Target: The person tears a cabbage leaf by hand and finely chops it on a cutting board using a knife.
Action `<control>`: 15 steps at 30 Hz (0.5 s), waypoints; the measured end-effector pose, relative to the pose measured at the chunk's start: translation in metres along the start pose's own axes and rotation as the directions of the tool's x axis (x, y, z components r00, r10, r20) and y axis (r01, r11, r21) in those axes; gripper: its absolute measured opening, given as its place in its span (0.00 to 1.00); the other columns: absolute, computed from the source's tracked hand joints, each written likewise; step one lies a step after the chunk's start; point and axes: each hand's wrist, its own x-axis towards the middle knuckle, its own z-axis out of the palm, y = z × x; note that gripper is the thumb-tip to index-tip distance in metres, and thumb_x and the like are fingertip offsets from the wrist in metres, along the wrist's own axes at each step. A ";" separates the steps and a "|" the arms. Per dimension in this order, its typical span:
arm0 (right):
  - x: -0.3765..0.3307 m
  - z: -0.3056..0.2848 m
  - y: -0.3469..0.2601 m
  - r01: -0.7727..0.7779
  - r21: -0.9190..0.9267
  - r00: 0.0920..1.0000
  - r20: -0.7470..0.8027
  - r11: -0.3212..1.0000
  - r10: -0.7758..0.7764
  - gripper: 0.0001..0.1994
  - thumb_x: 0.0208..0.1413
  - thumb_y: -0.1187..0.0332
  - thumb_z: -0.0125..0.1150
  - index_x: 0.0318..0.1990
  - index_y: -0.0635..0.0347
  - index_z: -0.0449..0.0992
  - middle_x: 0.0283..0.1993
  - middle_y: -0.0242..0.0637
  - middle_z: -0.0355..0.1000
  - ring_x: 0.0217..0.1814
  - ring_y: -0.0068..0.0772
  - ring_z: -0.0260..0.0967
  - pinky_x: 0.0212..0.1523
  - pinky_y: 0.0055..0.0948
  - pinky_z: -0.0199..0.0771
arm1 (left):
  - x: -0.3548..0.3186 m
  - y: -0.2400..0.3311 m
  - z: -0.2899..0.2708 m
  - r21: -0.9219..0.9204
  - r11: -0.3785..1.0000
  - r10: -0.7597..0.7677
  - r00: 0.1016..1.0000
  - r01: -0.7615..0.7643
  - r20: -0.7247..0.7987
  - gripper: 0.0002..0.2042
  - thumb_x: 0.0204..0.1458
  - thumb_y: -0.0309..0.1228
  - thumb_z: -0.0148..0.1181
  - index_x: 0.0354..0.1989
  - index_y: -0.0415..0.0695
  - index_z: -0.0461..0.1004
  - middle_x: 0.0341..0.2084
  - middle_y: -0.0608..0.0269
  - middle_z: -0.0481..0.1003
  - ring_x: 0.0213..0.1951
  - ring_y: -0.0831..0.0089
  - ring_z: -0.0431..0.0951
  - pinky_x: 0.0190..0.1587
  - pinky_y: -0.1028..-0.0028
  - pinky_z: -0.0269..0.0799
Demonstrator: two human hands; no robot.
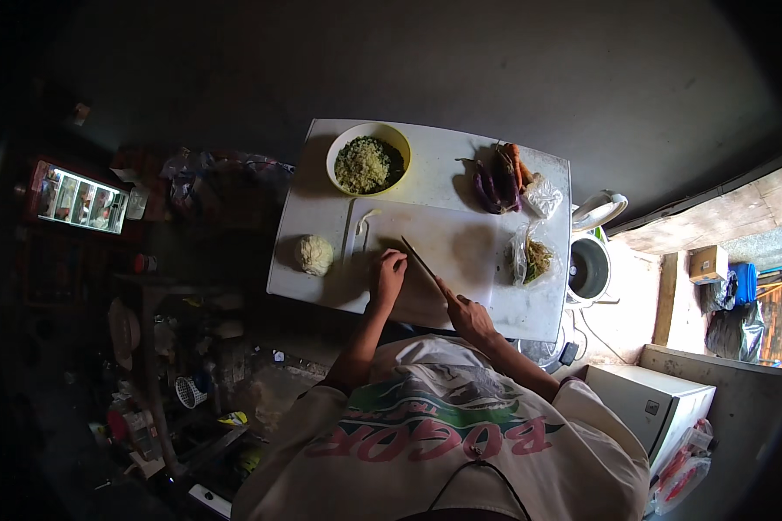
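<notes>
Head view: from where I stand, the right hand (469, 317) is closed round the handle of a knife (420, 258), probably to steer the blade, which slants up and leftward over the cutting board (469, 227). Near the blade, the left hand (390, 271) has its fingers curled inward, perhaps to keep the tips out of harm; I can't tell whether anything is under them. Just beyond it, a pale strip (366, 222) lies on the board's left part. Left of the board sits a round pale vegetable (314, 254), within easy reach. Past the far edge stands a bowl (372, 128) of chopped greens (365, 167), likely set there to leave the board free. Purple eggplants (495, 191), carrots (514, 163) and a bag of leafy stuff (537, 260) keep to the right of the desk (439, 156), apparently out of the knife's way.
</notes>
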 end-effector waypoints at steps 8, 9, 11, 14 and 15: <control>-0.005 -0.021 -0.019 -0.012 0.015 1.000 0.029 1.000 0.011 0.38 0.59 0.74 0.49 0.76 0.38 0.44 0.32 0.53 0.75 0.30 0.58 0.74 0.32 0.54 0.74 | 0.000 0.028 -0.017 0.261 0.955 0.132 0.990 -0.138 0.040 0.11 0.40 0.17 0.64 0.34 0.35 0.78 0.35 0.50 0.78 0.39 0.50 0.79 0.41 0.61 0.75; -0.007 -0.022 -0.021 0.000 0.017 0.999 0.036 1.000 -0.001 0.38 0.59 0.74 0.49 0.76 0.39 0.44 0.31 0.53 0.75 0.29 0.58 0.74 0.32 0.54 0.74 | 0.001 0.028 -0.017 0.261 0.955 0.135 0.990 -0.140 0.038 0.11 0.40 0.17 0.64 0.34 0.35 0.78 0.35 0.50 0.78 0.39 0.50 0.79 0.41 0.61 0.75; -0.010 -0.023 -0.024 -0.008 0.006 0.999 0.035 1.000 0.008 0.39 0.59 0.74 0.49 0.76 0.38 0.43 0.31 0.53 0.75 0.29 0.58 0.74 0.31 0.54 0.74 | 0.003 0.025 -0.017 0.224 0.971 0.070 0.995 -0.084 0.071 0.11 0.38 0.15 0.62 0.34 0.35 0.77 0.34 0.49 0.77 0.39 0.48 0.79 0.40 0.61 0.74; -0.014 -0.028 -0.028 -0.014 -0.004 0.999 0.041 1.000 0.014 0.39 0.59 0.74 0.49 0.76 0.38 0.43 0.30 0.53 0.75 0.28 0.59 0.74 0.30 0.55 0.74 | 0.003 0.014 -0.013 0.184 0.980 0.073 0.996 -0.080 0.044 0.12 0.38 0.14 0.60 0.34 0.34 0.77 0.33 0.48 0.76 0.38 0.47 0.78 0.40 0.61 0.74; -0.014 -0.029 -0.029 -0.013 -0.006 0.999 0.047 1.000 0.013 0.39 0.58 0.74 0.50 0.76 0.38 0.43 0.30 0.53 0.75 0.27 0.59 0.74 0.30 0.55 0.74 | 0.003 0.010 -0.011 0.183 0.980 0.076 0.996 -0.082 0.043 0.12 0.38 0.14 0.60 0.34 0.34 0.77 0.33 0.48 0.76 0.38 0.47 0.78 0.40 0.61 0.74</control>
